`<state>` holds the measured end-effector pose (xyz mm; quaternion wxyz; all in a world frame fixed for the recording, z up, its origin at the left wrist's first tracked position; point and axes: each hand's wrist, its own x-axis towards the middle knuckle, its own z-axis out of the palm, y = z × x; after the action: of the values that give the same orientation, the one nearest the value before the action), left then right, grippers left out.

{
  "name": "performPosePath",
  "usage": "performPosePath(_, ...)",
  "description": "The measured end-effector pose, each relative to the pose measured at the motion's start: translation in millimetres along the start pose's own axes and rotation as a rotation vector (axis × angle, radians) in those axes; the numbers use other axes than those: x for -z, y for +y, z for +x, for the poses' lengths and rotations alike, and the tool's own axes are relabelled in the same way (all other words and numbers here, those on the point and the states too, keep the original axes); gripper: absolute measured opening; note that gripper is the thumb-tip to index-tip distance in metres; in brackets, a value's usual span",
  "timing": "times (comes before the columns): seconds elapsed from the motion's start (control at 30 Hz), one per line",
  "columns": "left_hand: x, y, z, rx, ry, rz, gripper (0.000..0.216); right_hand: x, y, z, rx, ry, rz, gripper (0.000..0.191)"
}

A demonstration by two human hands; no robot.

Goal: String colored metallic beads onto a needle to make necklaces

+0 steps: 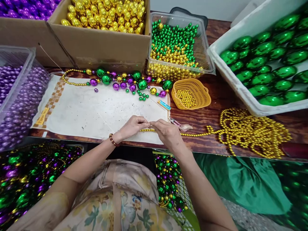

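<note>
My left hand (pixel 133 127) and my right hand (pixel 166 131) meet fingertip to fingertip over the right end of a white cloth (pixel 79 112). Both are closed in a pinch; what lies between the left fingertips is too small to make out. A strand of small gold beads (pixel 201 134) passes under my right hand, shows just below the fingertips, and leads right to a heaped gold bead pile (pixel 252 131). A thin pale thread (pixel 104 120) crosses the cloth near my left wrist. Beyond my hands lies a beaded garland (pixel 125 80) of green, purple and gold balls.
A yellow basket (pixel 203 96) holds small gold beads. Behind stand a cardboard box (pixel 101 48) of gold balls and a clear tub (pixel 209 61) of green and gold beads. A white foam box (pixel 255 110) of green ovals stands right. Scissors (pixel 175 122) lie beside my right hand.
</note>
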<state>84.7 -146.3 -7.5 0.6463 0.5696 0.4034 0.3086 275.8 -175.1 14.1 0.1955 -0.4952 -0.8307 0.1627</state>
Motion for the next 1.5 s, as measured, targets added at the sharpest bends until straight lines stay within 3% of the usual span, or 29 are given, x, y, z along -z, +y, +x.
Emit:
performPosePath(0.1,8,-2,1,-0.016,-0.006,0.047,0.024,-1,8,-5,-0.079,-0.011,0.196,0.025)
performPosePath(0.27,17,-2,0,-0.066,0.056,-0.007,0.02,-5,5,-17,-0.459,-0.141,1.004,0.021)
performPosePath(0.37,10,-8,-3,-0.07,0.084,-0.161,0.026,-21,-7,-15,-0.578,0.021,1.361,0.026)
performPosePath(0.47,-3,-17,-6,-0.066,0.194,-0.299,0.031,-41,-19,-8,-0.592,0.246,1.47,0.031)
performPosePath(0.63,-19,-26,-12,-0.025,0.38,-0.321,0.029,-62,-21,-4,-0.466,0.351,1.169,0.032)
performPosePath(0.77,-23,-26,-14,-0.024,0.389,-0.277,0.024,-62,-15,-7,-0.284,0.308,0.732,0.034)
performPosePath(0.97,-25,-26,-8,-0.06,0.42,-0.135,0.013,-56,-7,-8,-0.143,0.169,0.294,0.04)
performPosePath(1.17,-17,-20,-8,-0.099,0.397,0.101,0.013,-42,-6,3,-0.213,-0.129,-0.111,0.026)
performPosePath(1.27,-15,-16,-9,-0.107,0.411,0.203,0.014,-38,-8,12,-0.213,-0.217,-0.197,0.018)
performPosePath(1.37,-14,-16,-7,-0.075,0.418,0.175,0.012,-37,-7,17,-0.186,-0.219,-0.206,0.02)
performPosePath(1.5,-15,-22,-3,0.074,0.396,-0.217,0.014,-42,1,13,-0.108,-0.005,-0.018,0.027)
